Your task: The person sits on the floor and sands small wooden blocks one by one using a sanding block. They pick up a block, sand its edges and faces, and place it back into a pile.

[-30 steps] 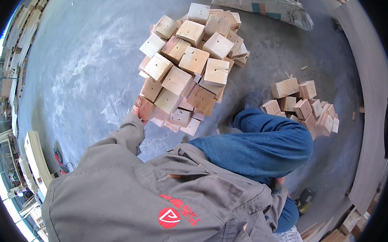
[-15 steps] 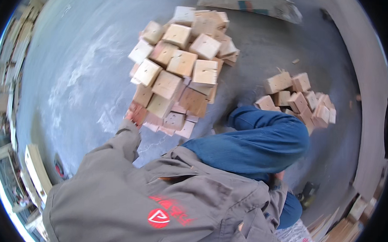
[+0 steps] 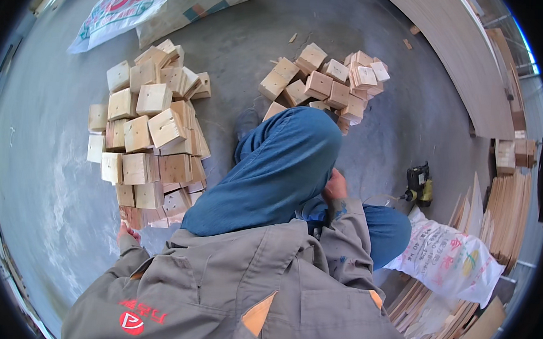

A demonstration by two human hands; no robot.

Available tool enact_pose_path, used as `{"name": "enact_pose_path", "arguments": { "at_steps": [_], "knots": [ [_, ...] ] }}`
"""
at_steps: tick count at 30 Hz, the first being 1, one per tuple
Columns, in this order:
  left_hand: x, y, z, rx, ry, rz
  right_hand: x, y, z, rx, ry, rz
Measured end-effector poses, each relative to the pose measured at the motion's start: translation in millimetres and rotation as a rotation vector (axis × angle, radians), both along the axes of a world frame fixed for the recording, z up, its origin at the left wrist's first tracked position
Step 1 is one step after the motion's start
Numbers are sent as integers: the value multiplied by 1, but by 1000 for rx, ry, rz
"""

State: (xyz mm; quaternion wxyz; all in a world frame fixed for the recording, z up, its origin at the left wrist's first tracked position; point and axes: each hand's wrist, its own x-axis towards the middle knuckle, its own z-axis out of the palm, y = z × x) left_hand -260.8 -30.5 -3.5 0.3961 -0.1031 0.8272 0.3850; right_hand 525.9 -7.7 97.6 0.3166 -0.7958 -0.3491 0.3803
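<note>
A heap of square wooden blocks lies on the floor to my left, stacked several layers deep. At its near left corner, my left hand is closed on a reddish-brown wooden block, which still sits against the others. My right hand rests beside my raised knee, its fingers mostly hidden behind the leg. A smaller pile of wooden blocks lies ahead, beyond the knee.
White woven sacks lie at the far left. On the right are a black and yellow-green power tool, another printed sack and stacked thin boards. A long pale panel stands at the far right.
The view has swung right, bringing the power tool, right-hand sack and my right hand into clearer sight. My left hand stays at the same corner of the large heap.
</note>
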Motion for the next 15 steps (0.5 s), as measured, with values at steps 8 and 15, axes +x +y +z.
{"name": "enact_pose_path", "arguments": {
  "at_steps": [8, 15],
  "knots": [
    [138, 101, 92, 484, 39, -441, -10, 16, 63, -45, -7, -65],
    [291, 249, 203, 779, 168, -943, -2, 12, 102, 52, 34, -170]
  ]
}}
